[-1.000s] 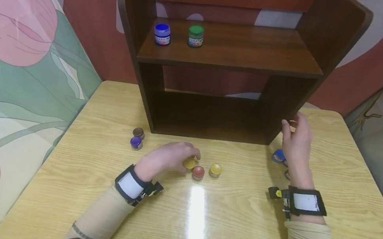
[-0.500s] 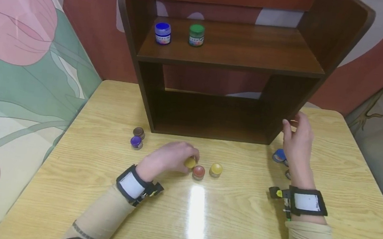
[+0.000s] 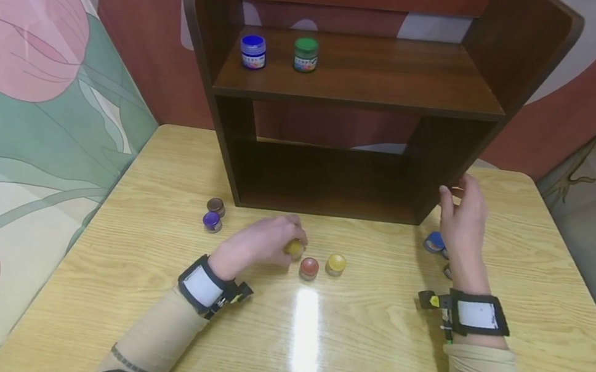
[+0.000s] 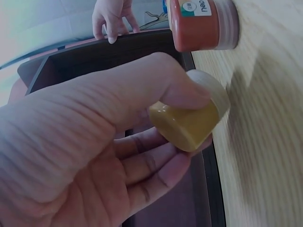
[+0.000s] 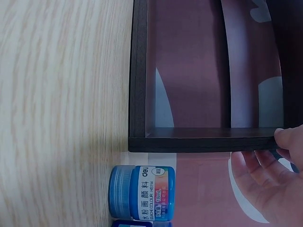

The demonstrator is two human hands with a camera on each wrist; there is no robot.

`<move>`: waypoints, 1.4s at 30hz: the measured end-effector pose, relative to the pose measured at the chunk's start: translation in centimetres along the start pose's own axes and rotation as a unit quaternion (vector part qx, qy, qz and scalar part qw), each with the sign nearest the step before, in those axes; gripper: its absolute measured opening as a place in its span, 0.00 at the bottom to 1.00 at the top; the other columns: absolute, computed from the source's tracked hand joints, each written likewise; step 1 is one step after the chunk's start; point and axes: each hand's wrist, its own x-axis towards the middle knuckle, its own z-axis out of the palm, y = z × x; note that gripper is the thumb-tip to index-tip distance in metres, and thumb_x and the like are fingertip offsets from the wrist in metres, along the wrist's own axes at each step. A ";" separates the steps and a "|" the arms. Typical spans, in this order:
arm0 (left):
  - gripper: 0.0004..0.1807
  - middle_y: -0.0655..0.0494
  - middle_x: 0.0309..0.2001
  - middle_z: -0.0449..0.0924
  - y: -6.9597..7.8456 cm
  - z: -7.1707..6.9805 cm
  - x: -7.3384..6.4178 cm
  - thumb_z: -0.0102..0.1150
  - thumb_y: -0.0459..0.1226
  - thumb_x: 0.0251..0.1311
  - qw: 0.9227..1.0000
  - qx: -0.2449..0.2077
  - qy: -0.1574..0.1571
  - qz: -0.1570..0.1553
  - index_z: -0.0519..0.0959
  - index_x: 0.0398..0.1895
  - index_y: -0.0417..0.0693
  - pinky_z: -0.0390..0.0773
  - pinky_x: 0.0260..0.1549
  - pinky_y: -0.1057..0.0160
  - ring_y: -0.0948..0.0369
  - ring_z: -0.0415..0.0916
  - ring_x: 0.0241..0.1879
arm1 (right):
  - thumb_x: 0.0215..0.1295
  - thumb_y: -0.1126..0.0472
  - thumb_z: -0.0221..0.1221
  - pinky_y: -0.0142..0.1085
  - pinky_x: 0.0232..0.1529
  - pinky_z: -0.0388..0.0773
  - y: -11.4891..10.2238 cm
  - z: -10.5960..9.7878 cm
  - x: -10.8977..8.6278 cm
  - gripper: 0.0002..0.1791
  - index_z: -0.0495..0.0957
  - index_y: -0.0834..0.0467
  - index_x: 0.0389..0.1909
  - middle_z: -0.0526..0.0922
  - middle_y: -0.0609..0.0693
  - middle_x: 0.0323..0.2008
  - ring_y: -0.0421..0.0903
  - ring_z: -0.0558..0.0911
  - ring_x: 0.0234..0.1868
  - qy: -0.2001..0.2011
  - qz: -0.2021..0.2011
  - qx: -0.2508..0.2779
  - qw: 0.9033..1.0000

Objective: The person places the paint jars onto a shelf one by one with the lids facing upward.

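Pale wood-grained tabletop: left hand pinching a yellow jar in front of the dark shelf, farther from the red jar than in the preceding frame. The yellow jar's long axis tilts, lid end tableward, base upward; the right hand grips the shelf's side.

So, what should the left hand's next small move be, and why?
Probably raise the yellow jar higher, toward the upper shelf: the left hand pinches it, tilted, low over the table, while a blue jar and a green jar stand on that shelf, suggesting it may belong there.
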 end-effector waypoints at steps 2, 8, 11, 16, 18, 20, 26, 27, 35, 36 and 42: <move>0.20 0.54 0.52 0.79 -0.1 0.0 0.0 0.72 0.33 0.50 1.000 -0.009 0.005 0.004 0.83 0.49 0.53 0.80 0.43 0.66 0.62 0.76 0.43 | 0.76 0.56 0.50 0.50 0.50 0.82 0.0 0.0 0.0 0.22 0.68 0.62 0.65 0.77 0.61 0.58 0.57 0.80 0.57 -0.002 0.001 0.000 1.000; 0.21 0.57 0.48 0.80 -0.2 -0.1 -0.1 0.72 0.32 0.50 0.999 -0.026 0.026 0.022 0.80 0.49 0.51 0.80 0.46 0.66 0.63 0.75 0.44 | 0.76 0.56 0.50 0.21 0.44 0.81 0.1 0.0 0.0 0.22 0.68 0.62 0.65 0.77 0.61 0.58 0.58 0.81 0.57 -0.001 -0.004 0.004 1.000; 0.20 0.58 0.45 0.80 -0.3 -0.1 0.0 0.72 0.31 0.50 0.999 -0.028 0.035 0.028 0.79 0.47 0.50 0.79 0.43 0.67 0.63 0.74 0.42 | 0.76 0.56 0.50 0.08 0.38 0.68 0.2 0.0 0.0 0.22 0.68 0.63 0.65 0.77 0.62 0.58 0.58 0.81 0.56 0.002 -0.007 0.009 1.000; 0.19 0.60 0.41 0.80 -0.4 0.0 0.1 0.71 0.30 0.50 0.998 -0.021 0.052 0.034 0.78 0.45 0.50 0.79 0.40 0.68 0.64 0.74 0.39 | 0.76 0.57 0.50 0.06 0.36 0.64 0.2 0.1 -0.1 0.22 0.68 0.64 0.64 0.77 0.62 0.57 0.59 0.81 0.56 0.007 -0.011 0.008 1.000; 0.19 0.58 0.42 0.81 -0.4 0.1 0.1 0.71 0.30 0.52 0.998 -0.019 0.058 0.034 0.78 0.46 0.50 0.80 0.40 0.68 0.64 0.75 0.39 | 0.76 0.57 0.51 0.05 0.36 0.64 0.2 0.1 -0.1 0.21 0.69 0.64 0.64 0.77 0.62 0.57 0.59 0.81 0.56 0.008 -0.013 0.007 1.000; 0.20 0.56 0.45 0.81 -0.5 0.1 0.1 0.72 0.31 0.53 0.997 -0.015 0.061 0.033 0.79 0.49 0.50 0.81 0.42 0.67 0.64 0.76 0.40 | 0.76 0.57 0.51 0.05 0.36 0.64 0.2 0.1 -0.1 0.21 0.69 0.64 0.63 0.77 0.63 0.57 0.59 0.81 0.56 0.009 -0.015 0.008 1.000; 0.19 0.53 0.49 0.80 -0.8 0.3 0.1 0.73 0.34 0.54 0.997 -0.008 0.070 0.036 0.83 0.50 0.50 0.83 0.47 0.68 0.61 0.81 0.46 | 0.76 0.58 0.51 0.05 0.36 0.64 0.2 0.1 0.0 0.21 0.69 0.64 0.63 0.77 0.63 0.57 0.60 0.81 0.56 0.008 -0.015 0.009 1.000; 0.18 0.54 0.49 0.80 -0.8 0.3 0.1 0.74 0.34 0.53 0.997 -0.007 0.072 0.034 0.84 0.49 0.51 0.83 0.47 0.68 0.61 0.81 0.47 | 0.76 0.58 0.51 0.05 0.36 0.64 0.2 0.1 0.0 0.21 0.69 0.64 0.63 0.77 0.63 0.57 0.60 0.81 0.56 0.007 -0.014 0.009 1.000; 0.15 0.55 0.47 0.81 -1.0 0.6 0.4 0.73 0.36 0.54 0.997 -0.013 0.073 0.014 0.83 0.46 0.52 0.82 0.46 0.67 0.62 0.79 0.44 | 0.76 0.57 0.50 0.06 0.36 0.64 0.1 0.0 0.0 0.21 0.68 0.63 0.64 0.77 0.62 0.57 0.59 0.80 0.57 0.004 -0.008 0.005 1.000; 0.15 0.55 0.47 0.81 -1.0 0.6 0.4 0.73 0.36 0.55 0.997 -0.014 0.071 0.013 0.83 0.46 0.52 0.82 0.46 0.67 0.62 0.79 0.43 | 0.76 0.57 0.50 0.06 0.36 0.64 0.1 0.0 0.0 0.21 0.68 0.63 0.64 0.77 0.62 0.57 0.59 0.80 0.57 0.003 -0.008 0.005 1.000; 0.15 0.54 0.47 0.80 -1.2 0.9 0.6 0.73 0.36 0.55 0.998 -0.022 0.061 0.010 0.82 0.45 0.51 0.83 0.45 0.65 0.61 0.79 0.43 | 0.76 0.56 0.50 0.06 0.37 0.65 0.0 0.0 0.0 0.22 0.68 0.62 0.65 0.77 0.62 0.58 0.58 0.81 0.57 0.002 -0.006 0.007 1.000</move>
